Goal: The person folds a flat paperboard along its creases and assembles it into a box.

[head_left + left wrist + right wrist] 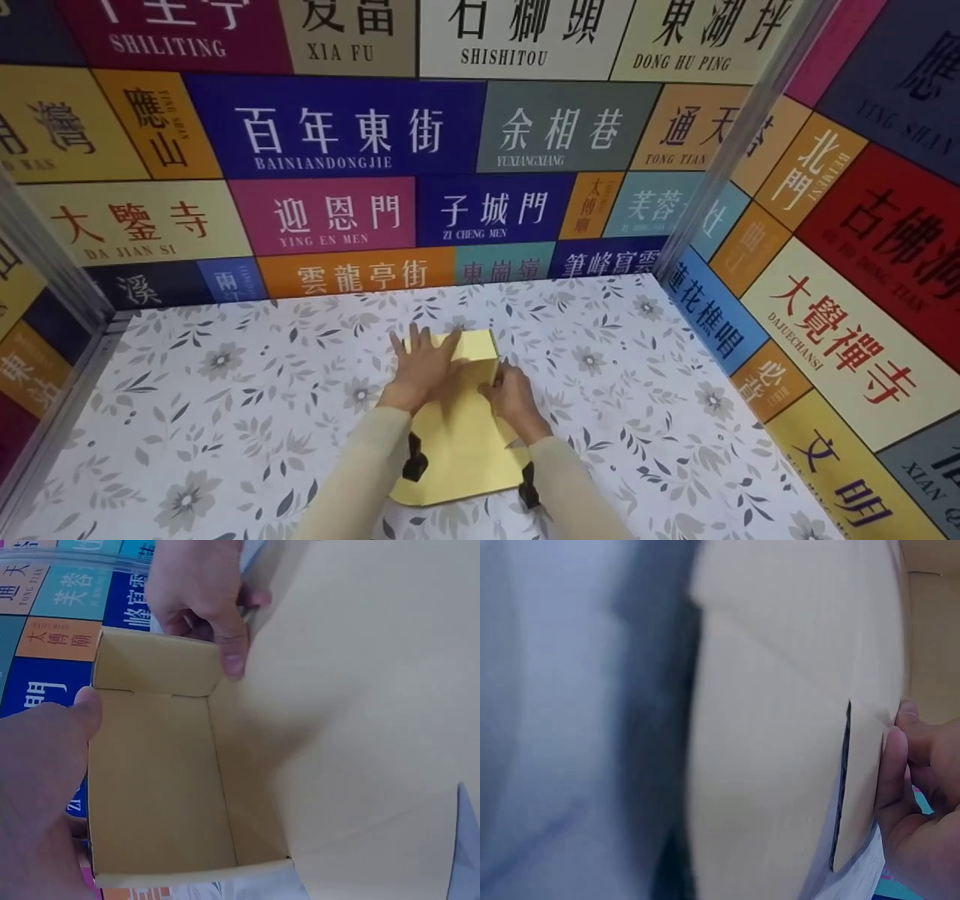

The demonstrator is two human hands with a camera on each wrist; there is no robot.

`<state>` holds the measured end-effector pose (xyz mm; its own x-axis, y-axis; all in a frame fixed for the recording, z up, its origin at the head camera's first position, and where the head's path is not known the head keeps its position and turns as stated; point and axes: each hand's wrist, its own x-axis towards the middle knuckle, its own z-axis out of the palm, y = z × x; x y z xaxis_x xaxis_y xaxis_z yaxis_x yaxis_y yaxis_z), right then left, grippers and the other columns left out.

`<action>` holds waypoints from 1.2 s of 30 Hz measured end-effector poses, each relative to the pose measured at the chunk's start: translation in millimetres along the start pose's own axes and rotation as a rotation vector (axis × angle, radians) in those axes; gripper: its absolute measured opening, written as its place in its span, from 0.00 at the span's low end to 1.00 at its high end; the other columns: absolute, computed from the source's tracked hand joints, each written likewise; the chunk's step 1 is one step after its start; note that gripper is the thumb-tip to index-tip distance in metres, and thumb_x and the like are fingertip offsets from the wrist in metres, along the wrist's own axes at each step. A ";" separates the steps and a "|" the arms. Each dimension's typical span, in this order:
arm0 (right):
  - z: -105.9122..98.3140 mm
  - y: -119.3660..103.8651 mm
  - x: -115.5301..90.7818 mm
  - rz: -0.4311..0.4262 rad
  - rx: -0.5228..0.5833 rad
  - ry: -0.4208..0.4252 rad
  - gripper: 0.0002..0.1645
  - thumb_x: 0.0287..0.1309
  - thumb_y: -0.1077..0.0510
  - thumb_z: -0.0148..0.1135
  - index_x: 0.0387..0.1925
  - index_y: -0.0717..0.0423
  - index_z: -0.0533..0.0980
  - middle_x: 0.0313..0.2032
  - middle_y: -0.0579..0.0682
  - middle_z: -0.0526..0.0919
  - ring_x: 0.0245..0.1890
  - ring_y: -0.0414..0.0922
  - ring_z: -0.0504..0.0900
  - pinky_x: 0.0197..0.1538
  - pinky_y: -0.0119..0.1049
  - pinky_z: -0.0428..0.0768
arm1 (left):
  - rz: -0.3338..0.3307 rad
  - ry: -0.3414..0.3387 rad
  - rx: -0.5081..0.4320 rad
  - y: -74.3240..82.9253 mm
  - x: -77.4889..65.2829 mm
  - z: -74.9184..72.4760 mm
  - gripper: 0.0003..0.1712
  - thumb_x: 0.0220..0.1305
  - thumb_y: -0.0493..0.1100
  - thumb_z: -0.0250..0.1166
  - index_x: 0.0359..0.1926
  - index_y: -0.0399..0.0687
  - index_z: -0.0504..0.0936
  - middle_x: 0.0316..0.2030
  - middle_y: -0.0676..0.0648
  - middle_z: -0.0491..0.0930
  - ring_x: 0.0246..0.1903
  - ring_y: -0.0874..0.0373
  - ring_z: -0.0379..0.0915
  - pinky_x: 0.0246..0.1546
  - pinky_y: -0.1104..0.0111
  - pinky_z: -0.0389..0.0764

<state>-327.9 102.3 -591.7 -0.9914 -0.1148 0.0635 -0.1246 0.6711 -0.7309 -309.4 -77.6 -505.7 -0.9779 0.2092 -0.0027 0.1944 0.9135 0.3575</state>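
Note:
A partly folded yellow cardboard box (459, 442) lies on the flowered tabletop, its wide flat panel towards me and a shallow boxed section at the far end. Over the far left of that section, my left hand (420, 371) rests with fingers spread. In the left wrist view, one digit of the left hand (37, 772) touches the far rim, and its other fingers are partly hidden outside the wall. At the right side, my right hand (517, 397) pinches the side wall near the corner. A slotted side flap (859, 795) stands out beside the right fingers in the right wrist view.
The flower-patterned tabletop (225, 420) spreads around the box. Behind it stands a wall of coloured name panels (322, 217), with another panelled wall (840, 322) on the right. Black wrist mounts (414, 459) sit close to the box's sides.

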 end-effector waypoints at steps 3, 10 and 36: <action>0.3 -1.4 -1.1 -0.002 0.000 -0.002 0.13 0.56 0.67 0.68 0.43 0.69 0.79 0.35 0.60 0.85 0.33 0.49 0.84 0.36 0.41 0.84 | 0.035 0.014 -0.042 4.2 1.9 -1.3 0.31 0.75 0.56 0.54 0.73 0.49 0.67 0.70 0.25 0.62 0.74 0.25 0.47 0.71 0.28 0.41; 3.0 -3.0 -1.9 0.008 0.052 -0.009 0.04 0.58 0.67 0.66 0.34 0.65 0.78 0.28 0.54 0.80 0.26 0.41 0.75 0.28 0.32 0.74 | 0.189 0.054 -0.168 15.0 8.7 2.2 0.24 0.74 0.47 0.57 0.67 0.49 0.75 0.68 0.33 0.69 0.72 0.35 0.59 0.72 0.30 0.45; 7.4 -9.8 -19.1 0.001 0.024 0.194 0.04 0.55 0.68 0.67 0.26 0.63 0.79 0.28 0.52 0.78 0.28 0.41 0.74 0.32 0.34 0.76 | 0.256 0.067 0.153 27.7 7.3 10.8 0.22 0.75 0.40 0.55 0.67 0.57 0.76 0.65 0.34 0.70 0.63 0.38 0.65 0.61 0.41 0.70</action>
<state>-307.4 92.4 -590.8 -0.9812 0.0305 0.1908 -0.1250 0.6529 -0.7471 -310.3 -47.0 -505.9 -0.8973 0.4209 0.1327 0.4400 0.8769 0.1935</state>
